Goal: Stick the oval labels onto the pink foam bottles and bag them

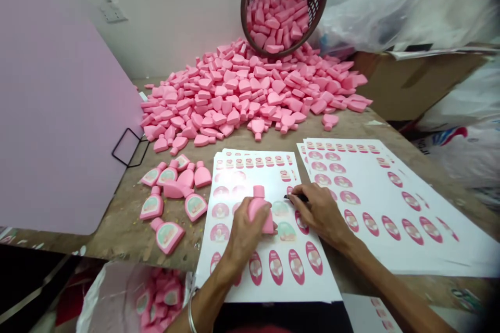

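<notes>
My left hand (246, 229) is wrapped round a small pink bottle (258, 207), held with its neck pointing away from me above a sticker sheet (258, 244). Between the fingers of my right hand (322, 213) is a thin black pointed tool (297, 197); its exact kind is unclear. The tip sits near a green label (280, 208) on the sheet, just right of the bottle. Another green label (287, 231) lies below that one, among pink oval and arched stickers. To the left, several pink bottles (167, 235) lie on the table, many bearing a green label.
A large heap of pink bottles (234, 88) spreads across the back, below a tipped brown basket (247, 21). More sticker sheets (375, 182) lie right. A pink board (58, 114) stands left on a black wire stand (127, 148). Below the table edge, a white bag (105, 296) holds bottles.
</notes>
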Action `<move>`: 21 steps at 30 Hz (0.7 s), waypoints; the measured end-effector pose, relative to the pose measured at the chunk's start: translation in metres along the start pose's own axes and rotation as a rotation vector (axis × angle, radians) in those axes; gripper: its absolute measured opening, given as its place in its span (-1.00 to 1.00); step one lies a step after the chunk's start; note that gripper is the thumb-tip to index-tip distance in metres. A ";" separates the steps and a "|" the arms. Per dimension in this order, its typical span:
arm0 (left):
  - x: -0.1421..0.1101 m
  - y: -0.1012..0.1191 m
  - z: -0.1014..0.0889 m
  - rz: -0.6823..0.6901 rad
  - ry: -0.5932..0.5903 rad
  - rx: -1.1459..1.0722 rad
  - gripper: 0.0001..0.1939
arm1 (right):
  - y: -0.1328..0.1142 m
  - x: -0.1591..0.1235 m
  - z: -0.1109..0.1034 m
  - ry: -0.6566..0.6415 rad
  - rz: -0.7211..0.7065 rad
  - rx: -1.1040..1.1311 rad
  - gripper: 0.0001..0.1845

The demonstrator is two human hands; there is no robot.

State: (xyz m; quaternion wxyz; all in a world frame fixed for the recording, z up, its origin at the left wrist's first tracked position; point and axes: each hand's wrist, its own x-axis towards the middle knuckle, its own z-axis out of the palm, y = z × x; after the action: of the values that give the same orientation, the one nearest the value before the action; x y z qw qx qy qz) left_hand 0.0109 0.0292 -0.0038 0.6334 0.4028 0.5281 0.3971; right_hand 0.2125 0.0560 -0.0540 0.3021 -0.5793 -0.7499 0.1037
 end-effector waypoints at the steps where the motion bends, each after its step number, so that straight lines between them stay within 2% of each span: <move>1: -0.001 -0.004 0.003 -0.009 -0.013 0.020 -0.61 | 0.002 -0.003 0.002 0.016 -0.050 -0.039 -0.82; 4: 0.001 -0.013 0.010 0.001 -0.027 0.059 -0.59 | -0.001 -0.008 0.005 0.053 -0.125 -0.130 -0.84; 8: 0.004 -0.019 0.010 -0.017 -0.029 0.050 -0.54 | -0.003 -0.009 0.005 0.041 -0.146 -0.160 -0.84; 15: 0.007 -0.022 0.009 0.020 -0.033 0.077 -0.53 | -0.001 -0.005 0.007 0.009 -0.051 -0.042 -0.84; 21: 0.008 -0.023 0.009 0.023 -0.028 0.057 -0.54 | -0.010 -0.005 0.003 0.077 -0.047 0.014 -0.78</move>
State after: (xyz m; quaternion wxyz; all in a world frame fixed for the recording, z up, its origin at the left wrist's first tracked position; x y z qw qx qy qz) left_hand 0.0221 0.0275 -0.0269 0.6243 0.4321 0.5258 0.3836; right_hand 0.2037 0.0485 -0.0528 0.3371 -0.5630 -0.7504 0.0794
